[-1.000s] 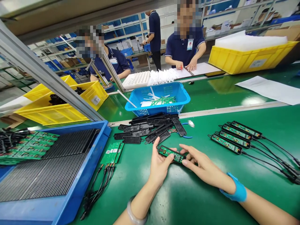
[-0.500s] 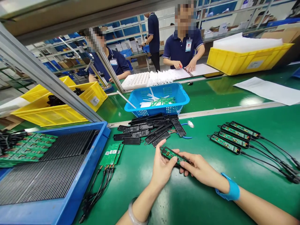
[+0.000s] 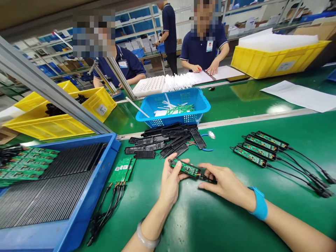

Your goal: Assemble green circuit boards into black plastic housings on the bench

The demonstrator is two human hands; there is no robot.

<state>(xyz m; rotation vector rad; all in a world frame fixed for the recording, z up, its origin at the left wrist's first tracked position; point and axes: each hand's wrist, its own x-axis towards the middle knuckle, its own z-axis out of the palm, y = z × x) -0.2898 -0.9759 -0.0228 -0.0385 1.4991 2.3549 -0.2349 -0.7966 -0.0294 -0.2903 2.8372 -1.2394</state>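
My left hand [image 3: 170,180] is closed around the left end of a narrow black plastic case [image 3: 172,163], its thumb on top. In the case lies a green circuit board [image 3: 189,168]. My right hand [image 3: 227,183] is at the case's right end, its fingers curled around a black cable [image 3: 208,177]; thumb and index finger are spread apart. Just beyond my hands is a pile of empty black cases [image 3: 153,146]. A few green boards with cables [image 3: 122,169] lie left of my left hand. Several cases fitted with boards [image 3: 249,156] lie in a row on the right.
A blue tray [image 3: 78,210] of black cases and boards stands at the left. Behind the pile is a blue basket [image 3: 173,120] with white and green strips. Yellow bins [image 3: 275,61] and a white sheet [image 3: 299,96] are farther back. Co-workers [image 3: 203,45] sit across the bench.
My right hand has shifted from the board's face to the cable end, its thumb lifting off. The case has moved slightly left, and my left thumb has slid toward its left end.
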